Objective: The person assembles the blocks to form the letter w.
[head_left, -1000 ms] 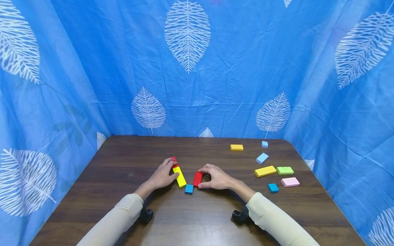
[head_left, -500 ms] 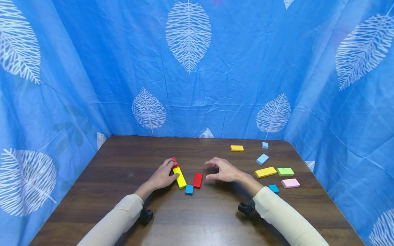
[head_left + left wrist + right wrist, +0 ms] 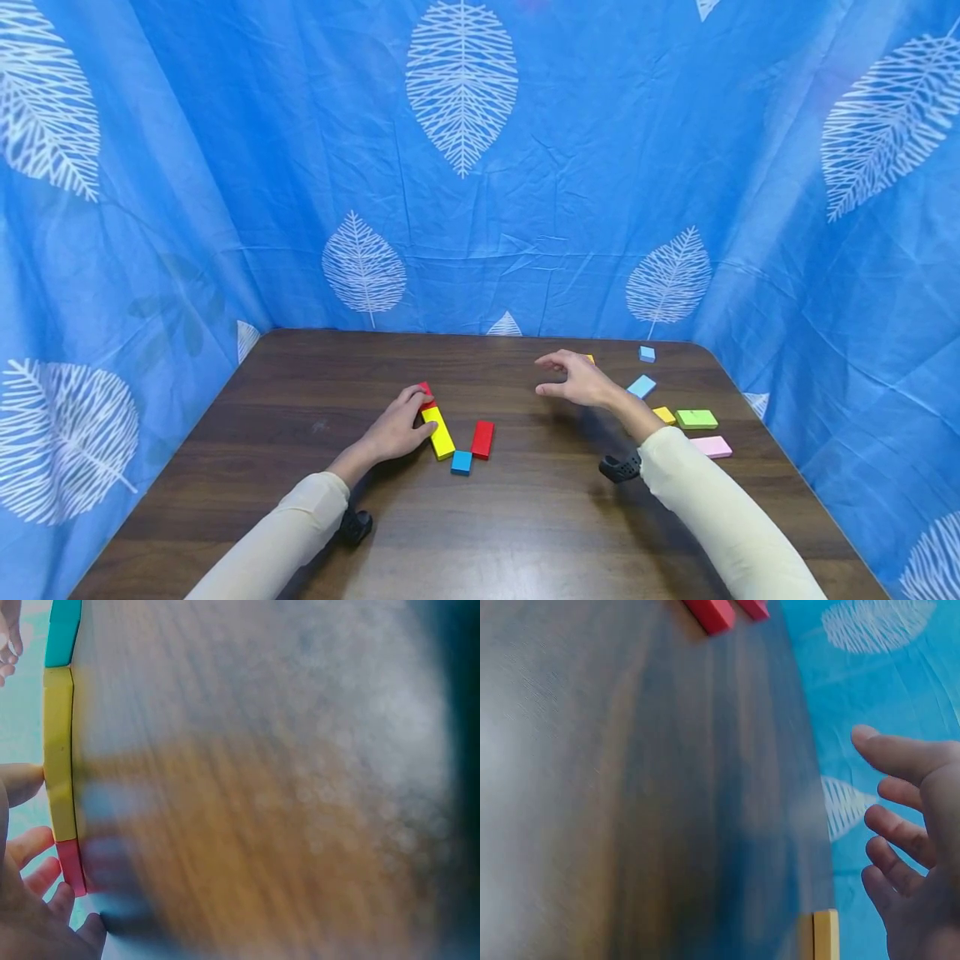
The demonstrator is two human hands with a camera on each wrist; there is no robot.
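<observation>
My left hand [image 3: 396,429] rests with its thumb at a long yellow block [image 3: 438,433] and its fingers over a small red block [image 3: 425,388] at the yellow one's far end. In the left wrist view, fingertips meet the yellow block [image 3: 60,757] and red block [image 3: 72,868]. A small blue block [image 3: 461,462] sits at the yellow block's near end. Right beside it, a second red block [image 3: 483,439] slants the other way, making a V shape. My right hand [image 3: 587,383] hovers with parted, relaxed fingers and holds nothing; it partly hides an orange-yellow block [image 3: 590,359] behind it.
Loose blocks lie on the right of the brown table [image 3: 337,517]: light blue [image 3: 642,386], small light blue [image 3: 647,354], orange-yellow [image 3: 664,415], green [image 3: 697,419] and pink [image 3: 712,447]. My right forearm covers part of them. A blue leaf-patterned curtain [image 3: 555,183] surrounds the table.
My right hand has let go of the second red block and moved away to the back right. That red block stays beside the blue one. My left hand has kept its place.
</observation>
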